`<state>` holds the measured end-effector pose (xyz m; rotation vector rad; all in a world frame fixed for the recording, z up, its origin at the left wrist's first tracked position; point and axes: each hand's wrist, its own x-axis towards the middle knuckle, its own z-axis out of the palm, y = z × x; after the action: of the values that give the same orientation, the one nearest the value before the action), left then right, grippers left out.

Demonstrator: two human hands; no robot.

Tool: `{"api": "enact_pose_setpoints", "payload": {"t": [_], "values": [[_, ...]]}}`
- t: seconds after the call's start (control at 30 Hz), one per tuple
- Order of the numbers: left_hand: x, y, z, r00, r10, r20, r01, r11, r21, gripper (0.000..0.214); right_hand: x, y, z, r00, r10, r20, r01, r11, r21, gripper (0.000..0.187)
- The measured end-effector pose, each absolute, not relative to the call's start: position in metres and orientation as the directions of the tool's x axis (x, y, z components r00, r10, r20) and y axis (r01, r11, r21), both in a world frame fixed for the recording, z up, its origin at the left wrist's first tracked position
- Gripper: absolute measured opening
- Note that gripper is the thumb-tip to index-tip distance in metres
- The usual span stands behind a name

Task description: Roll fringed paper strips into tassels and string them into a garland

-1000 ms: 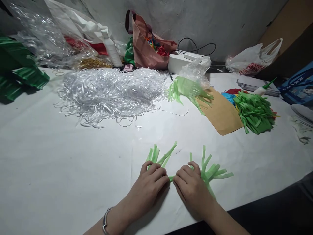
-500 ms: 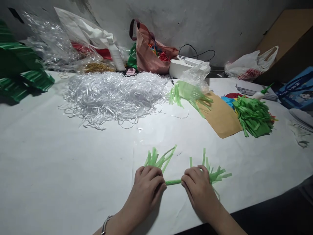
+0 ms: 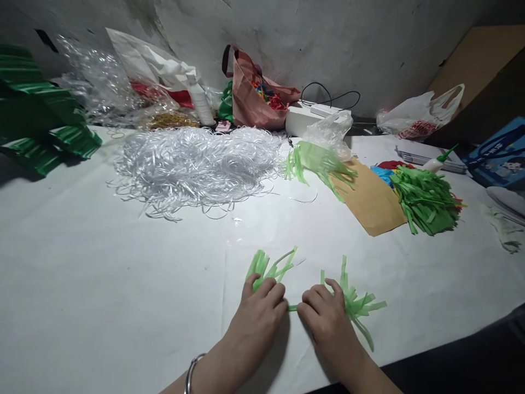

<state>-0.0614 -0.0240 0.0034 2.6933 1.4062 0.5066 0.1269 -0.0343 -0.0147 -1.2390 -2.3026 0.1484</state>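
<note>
Low over the white table, my left hand (image 3: 264, 306) and my right hand (image 3: 326, 314) both grip a light green tissue paper tassel (image 3: 292, 308). Its middle is rolled into a thin cord, and a short piece of that cord shows between my hands. Fringed strips fan out beyond each hand, upward past the left fingers and to the right of the right one. The fingers of both hands are curled closed around the cord; the fingertips are hidden underneath. A silver bracelet circles my left wrist.
A heap of white shredded strips (image 3: 200, 169) lies across the back. Behind it stand a pink bag (image 3: 256, 101) and a white bottle (image 3: 200, 101). Light green fringed paper (image 3: 318, 158) rests partly on brown paper (image 3: 373, 202), beside darker green tassels (image 3: 430, 202). A glue bottle (image 3: 435, 163) lies behind them.
My left hand has slid right along the cord and my right hand slightly left, so the visible piece between them is shorter. The view has tilted up a little.
</note>
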Motion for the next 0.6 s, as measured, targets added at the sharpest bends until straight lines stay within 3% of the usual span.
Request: {"api": "enact_pose_setpoints", "payload": {"t": [0.2,0.27,0.4,0.5,0.6], "values": [[-0.064,-0.020,-0.011,0.655,0.659,0.370,0.671,-0.732,0.118,0.024,0.125,-0.031,-0.017,-0.556,0.758,0.342,0.723,0.644,-0.251,0.011],[-0.063,-0.016,-0.011,0.641,0.679,0.359,0.682,-0.718,0.140,0.023,0.124,-0.027,-0.018,-0.591,0.719,0.366,0.718,0.675,-0.167,0.015],[-0.067,-0.013,0.013,0.523,0.812,0.261,0.696,-0.583,0.420,0.018,0.127,-0.017,-0.009,-0.700,0.583,0.412,0.644,0.765,0.010,0.024],[-0.072,-0.014,0.045,0.481,0.865,0.144,0.575,-0.435,0.693,0.022,0.135,-0.012,0.016,-0.748,0.414,0.520,0.519,0.852,0.070,0.023],[-0.073,-0.015,0.071,0.496,0.864,-0.093,0.361,-0.107,0.927,0.021,0.143,-0.011,0.049,-0.740,0.260,0.620,0.435,0.888,0.146,0.029]]}}
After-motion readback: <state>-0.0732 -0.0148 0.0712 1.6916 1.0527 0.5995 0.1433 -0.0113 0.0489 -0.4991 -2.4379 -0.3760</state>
